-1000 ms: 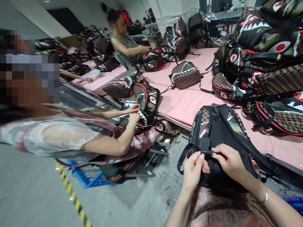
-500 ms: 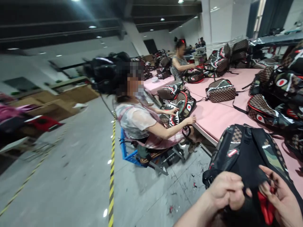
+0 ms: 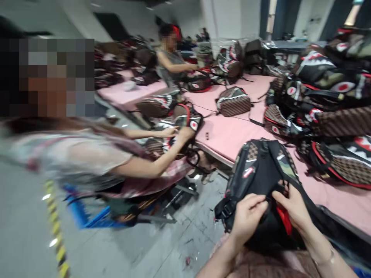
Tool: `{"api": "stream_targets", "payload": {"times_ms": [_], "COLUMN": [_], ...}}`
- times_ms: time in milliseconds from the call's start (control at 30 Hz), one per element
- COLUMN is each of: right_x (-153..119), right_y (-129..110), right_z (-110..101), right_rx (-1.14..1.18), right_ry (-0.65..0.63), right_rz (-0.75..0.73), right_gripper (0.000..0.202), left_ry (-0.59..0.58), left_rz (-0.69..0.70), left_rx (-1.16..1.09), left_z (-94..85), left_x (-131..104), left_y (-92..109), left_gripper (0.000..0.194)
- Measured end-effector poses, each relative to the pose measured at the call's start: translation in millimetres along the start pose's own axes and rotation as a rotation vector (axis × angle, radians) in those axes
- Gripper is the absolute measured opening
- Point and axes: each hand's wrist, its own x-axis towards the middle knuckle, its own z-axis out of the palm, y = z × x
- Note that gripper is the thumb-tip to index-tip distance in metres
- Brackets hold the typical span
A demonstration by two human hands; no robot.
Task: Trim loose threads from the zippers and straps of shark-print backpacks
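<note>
Item on my feed: black camo-trimmed backpack [image 3: 262, 173], propped at the pink worktop [image 3: 232, 135] edge, left grip [image 3: 246, 220] and right grip [image 3: 292, 206] both pinched closed on its opening, red lining [image 3: 285, 220] exposed.

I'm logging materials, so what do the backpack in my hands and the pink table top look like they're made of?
The backpack looks like black woven synthetic fabric with glossy checkered and camouflage panels, perhaps coated; a red lining shows at the opening. The pink table top looks matte and soft, maybe felt or foam sheet; blur leaves that open.

Co-worker [image 3: 72, 162] motion-blurred; backpack pile [image 3: 333, 96] cut off at right edge
</note>
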Motion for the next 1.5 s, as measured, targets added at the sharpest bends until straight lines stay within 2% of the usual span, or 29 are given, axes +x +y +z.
{"api": "stream_targets", "payload": {"times_ms": [100, 167, 233, 300, 433, 733, 1033, 1300, 1500], "right_x": [4, 1, -3, -5, -3, -3, -7, -9, -8], "right_y": [-3, -3, -3, -3, -3, -10, -10, -10, -9], "right_z": [-2, -7, -12, -16, -21, -23, -26, -25, -24], "right_rx": [-0.178, -0.348, -0.544, -0.695, -0.873, -0.898, -0.876, -0.841, -0.799], "right_ry": [0.086, 0.160, 0.172, 0.115, -0.011, -0.160, -0.130, -0.180, -0.156], "right_rz": [-0.165, -0.303, -0.448, -0.579, -0.703, -0.702, -0.674, -0.656, -0.597], "right_gripper": [0.031, 0.029, 0.023, 0.022, 0.025, 0.024, 0.022, 0.021, 0.019], "left_ry": [0.031, 0.045, 0.046, 0.060, 0.095, 0.080, 0.120, 0.077, 0.062], "left_rz": [-0.223, -0.288, -0.294, -0.261, -0.174, -0.120, -0.084, -0.076, -0.036], "left_rx": [-0.213, -0.296, -0.319, -0.298, -0.218, -0.160, -0.114, -0.106, -0.067], "left_z": [0.2, -1.9, -4.7, -7.0, -9.3, -7.2, -8.9, -11.2, -12.4], "left_x": [8, 10, 11, 11, 12, 7, 6, 3, 2], "left_y": [-5, -4, -1, 1, 1, -4, -1, -1, -4], "left_gripper": [0.025, 0.028, 0.031, 0.031, 0.028, 0.024, 0.023, 0.022, 0.020]}}
